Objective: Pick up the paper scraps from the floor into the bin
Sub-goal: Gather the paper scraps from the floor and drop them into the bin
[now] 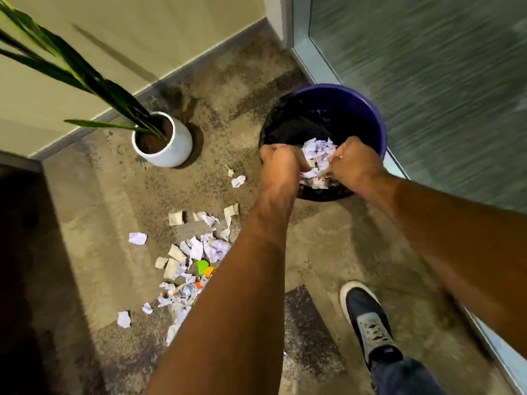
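Note:
A purple bin (368,109) with a black liner stands on the floor at the upper right. Both my hands are over its near rim. My left hand (281,163) and my right hand (355,163) are cupped together around a bunch of white paper scraps (318,155) inside the bin's mouth. Several more scraps (194,252), white and tan, lie scattered on the floor to the lower left of the bin, mixed with a green bit (202,266) and an orange bit. Two small scraps (238,181) lie closer to the bin.
A white pot (168,149) with a long-leaved plant stands left of the bin by the wall. A glass door and its frame (322,67) run along the right. My shoe (368,317) is on the floor at the lower right. Dark furniture (20,266) fills the left edge.

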